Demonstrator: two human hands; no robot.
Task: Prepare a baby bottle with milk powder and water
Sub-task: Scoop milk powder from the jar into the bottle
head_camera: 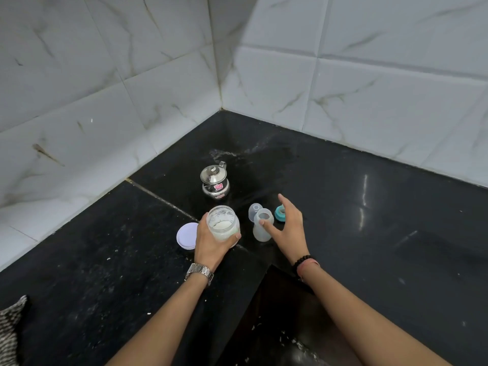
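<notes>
1. Surface: black polished stone countertop (369,220), set into a corner; a pale grout seam (161,198) runs diagonally across its left part; white specks and crumbs scattered over the near-left area; a whitish smear near the corner; light reflections on the right side.
2. Walls: white marble-look tiles (132,75) with grey and brownish veins on both sides, meeting in a vertical corner joint above the back of the counter; brown stain low on the left wall.
3. Steel kettle-shaped pot (214,180), lid on, pink sticker on its side; stands upright toward the corner, apart from the other items.
4. Left hand (211,241): fingers and thumb wrapped round an open glass jar (223,224) holding white powder; metal watch (199,272) on the wrist; whether the jar rests on the counter or is lifted, cannot tell.
5. White round lid (186,236) lies flat on the counter just left of that hand.
6. Baby bottle (262,225): translucent, uncapped, upright on the counter between the two hands, just right of the jar.
7. Right hand (290,231): fingers spread and relaxed, gripping nothing; thumb tip at the bottle's rim, contact uncertain; dark bead bracelet (303,260) on the wrist.
8. Clear dome cap (254,211) just behind the bottle; teal collar with teat (279,213) partly hidden behind the right hand.
9. Patterned black-and-white cloth (10,328) at the lower-left edge.
</notes>
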